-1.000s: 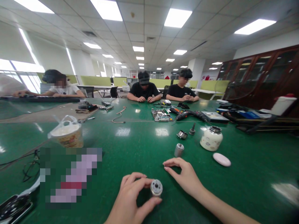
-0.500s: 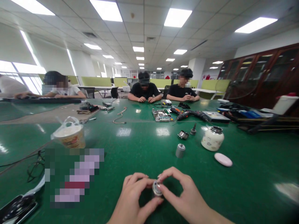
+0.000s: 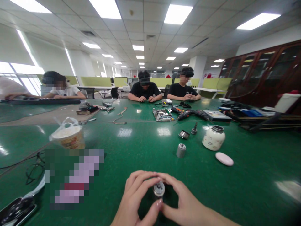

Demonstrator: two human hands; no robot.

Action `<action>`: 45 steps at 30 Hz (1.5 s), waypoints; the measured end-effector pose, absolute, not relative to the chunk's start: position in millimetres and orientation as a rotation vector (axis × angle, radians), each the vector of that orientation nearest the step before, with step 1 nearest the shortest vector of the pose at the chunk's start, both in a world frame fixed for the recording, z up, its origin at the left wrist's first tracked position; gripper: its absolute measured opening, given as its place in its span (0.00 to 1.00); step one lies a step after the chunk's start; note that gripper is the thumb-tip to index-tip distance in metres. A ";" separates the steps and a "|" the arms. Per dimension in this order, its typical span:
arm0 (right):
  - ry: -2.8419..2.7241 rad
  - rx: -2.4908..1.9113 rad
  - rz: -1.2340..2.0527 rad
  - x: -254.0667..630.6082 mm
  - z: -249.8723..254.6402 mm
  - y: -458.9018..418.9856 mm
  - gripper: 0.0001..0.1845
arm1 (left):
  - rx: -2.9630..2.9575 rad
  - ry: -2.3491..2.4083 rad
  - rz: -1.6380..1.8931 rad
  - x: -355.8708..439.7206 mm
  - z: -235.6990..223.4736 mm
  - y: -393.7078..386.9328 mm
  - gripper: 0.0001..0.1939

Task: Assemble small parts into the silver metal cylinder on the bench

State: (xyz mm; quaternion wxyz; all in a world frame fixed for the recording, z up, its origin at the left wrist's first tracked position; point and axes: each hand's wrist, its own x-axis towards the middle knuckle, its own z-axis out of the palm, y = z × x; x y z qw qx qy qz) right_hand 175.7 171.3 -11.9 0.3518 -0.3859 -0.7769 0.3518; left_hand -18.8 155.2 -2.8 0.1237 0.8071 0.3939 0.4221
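A small cylindrical metal motor (image 3: 159, 189) stands upright near the front of the green table, its round end face turned up. From the left, my left hand (image 3: 137, 196) curls round it, fingers behind and thumb at the front. My right hand (image 3: 184, 199) closes round the other side, its fingertips meeting the left ones behind the motor. The thumbs come together in front and hide its lower part. Beyond my hands stands a similar grey metal cylinder (image 3: 181, 150). Farther off are a metal ring-shaped part (image 3: 183, 134) and a small geared shaft (image 3: 194, 129).
To the right are a cream jar (image 3: 213, 138) and a pink oval lid (image 3: 224, 159). A circuit board (image 3: 164, 115) and power drills (image 3: 184, 115) lie farther back. On the left stands a bagged tub (image 3: 70, 137). Several people sit across the table.
My right fingers and thumb have moved off the motor's top face to its sides. Its end face is now more exposed, and both hands' fingertips meet behind it.
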 end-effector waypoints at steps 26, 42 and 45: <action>-2.009 -1.041 0.905 171.5 -9.9 173.5 0.25 | 2.398 1.824 0.921 -58.9 -19.4 220.0 0.07; -2.024 -1.013 0.862 170.3 -13.1 171.5 0.20 | 2.388 1.151 1.113 -18.0 14.8 170.0 0.07; -2.028 -1.015 0.858 169.9 -12.7 171.4 0.19 | 2.345 1.174 1.089 -16.8 14.5 172.8 0.07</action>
